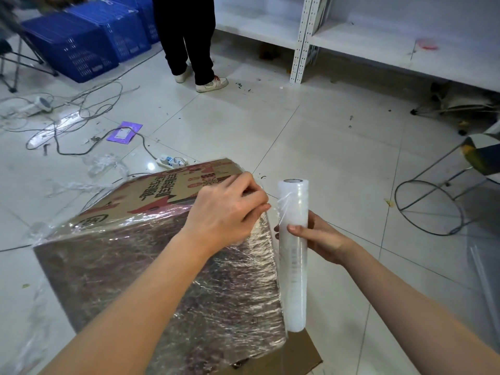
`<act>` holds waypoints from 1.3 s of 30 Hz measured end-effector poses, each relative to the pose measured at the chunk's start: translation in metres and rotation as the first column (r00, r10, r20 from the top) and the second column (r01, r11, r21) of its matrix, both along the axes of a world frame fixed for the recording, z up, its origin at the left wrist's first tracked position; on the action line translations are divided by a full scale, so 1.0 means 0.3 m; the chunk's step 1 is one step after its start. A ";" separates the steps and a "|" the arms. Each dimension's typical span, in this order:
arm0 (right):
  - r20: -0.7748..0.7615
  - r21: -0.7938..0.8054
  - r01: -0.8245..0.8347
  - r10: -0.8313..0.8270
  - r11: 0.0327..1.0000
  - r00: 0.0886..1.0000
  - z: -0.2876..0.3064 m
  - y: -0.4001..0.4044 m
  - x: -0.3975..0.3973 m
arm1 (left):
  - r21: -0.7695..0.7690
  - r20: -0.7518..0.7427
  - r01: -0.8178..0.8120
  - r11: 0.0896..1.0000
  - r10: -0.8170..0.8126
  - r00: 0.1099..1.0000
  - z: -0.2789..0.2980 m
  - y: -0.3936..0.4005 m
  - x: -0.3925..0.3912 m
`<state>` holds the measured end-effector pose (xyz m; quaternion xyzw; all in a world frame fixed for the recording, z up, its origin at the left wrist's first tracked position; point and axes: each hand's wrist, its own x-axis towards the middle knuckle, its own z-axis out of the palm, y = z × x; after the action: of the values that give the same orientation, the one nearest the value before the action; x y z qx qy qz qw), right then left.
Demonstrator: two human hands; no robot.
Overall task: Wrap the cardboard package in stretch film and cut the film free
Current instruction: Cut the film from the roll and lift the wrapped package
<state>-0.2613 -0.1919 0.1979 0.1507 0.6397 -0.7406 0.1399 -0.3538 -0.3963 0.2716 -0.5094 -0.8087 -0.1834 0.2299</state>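
Note:
A large cardboard package (151, 255) stands on the tiled floor, its near side and edges covered in wrinkled stretch film. Red print shows on its top face. My left hand (230, 209) lies on the package's top right corner and pinches the film there between thumb and fingers. A white roll of stretch film (293, 266) stands upright just beside the package's right edge. My right hand (313, 239) grips the roll around its upper half. A short span of film runs from the roll to the corner under my left hand.
A person's legs (189, 41) stand at the far side near blue plastic crates (81, 47). Cables, a power strip (170, 161) and film scraps litter the floor at left. White shelving (300, 39) runs along the back right; a wire-frame stool (433, 201) stands at right.

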 end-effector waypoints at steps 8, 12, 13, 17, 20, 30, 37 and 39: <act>-0.077 0.039 0.211 -0.208 0.977 0.975 -0.009 -0.019 -0.030 | -0.153 -0.121 -0.254 0.955 0.237 0.964 0.027 0.033 -0.029; -0.107 0.014 0.276 -0.273 0.961 0.956 -0.014 -0.031 -0.025 | -0.256 -0.112 -0.296 0.920 0.276 0.955 0.028 0.046 -0.041; -0.109 -0.002 0.319 -0.317 0.948 0.942 -0.015 -0.039 -0.023 | -0.291 -0.083 -0.290 0.912 0.278 0.957 0.025 0.048 -0.050; -0.094 -0.090 0.423 -0.431 0.901 0.898 -0.020 -0.068 -0.021 | -0.259 -0.053 -0.278 0.925 0.274 0.960 0.042 0.035 -0.074; -0.085 -0.102 0.462 -0.471 0.881 0.878 -0.016 -0.070 -0.013 | -0.246 -0.034 -0.254 0.935 0.254 0.967 0.030 0.035 -0.076; -0.103 -0.093 0.555 -0.563 0.827 0.820 -0.022 -0.045 0.013 | -0.231 -0.002 -0.255 0.939 0.262 0.965 0.033 0.045 -0.083; -0.079 -0.072 0.652 -0.656 0.755 0.751 -0.039 -0.027 0.047 | -0.214 -0.020 -0.256 0.943 0.258 0.966 0.038 0.046 -0.062; -0.066 -0.045 0.677 -0.679 0.734 0.731 -0.041 -0.025 0.049 | -0.267 -0.028 -0.266 0.926 0.268 0.963 0.045 0.044 -0.055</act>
<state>-0.2465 -0.1993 0.1855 0.3430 0.5392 -0.7516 -0.1634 -0.3704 -0.3830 0.2852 -0.4203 -0.8888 -0.0418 0.1780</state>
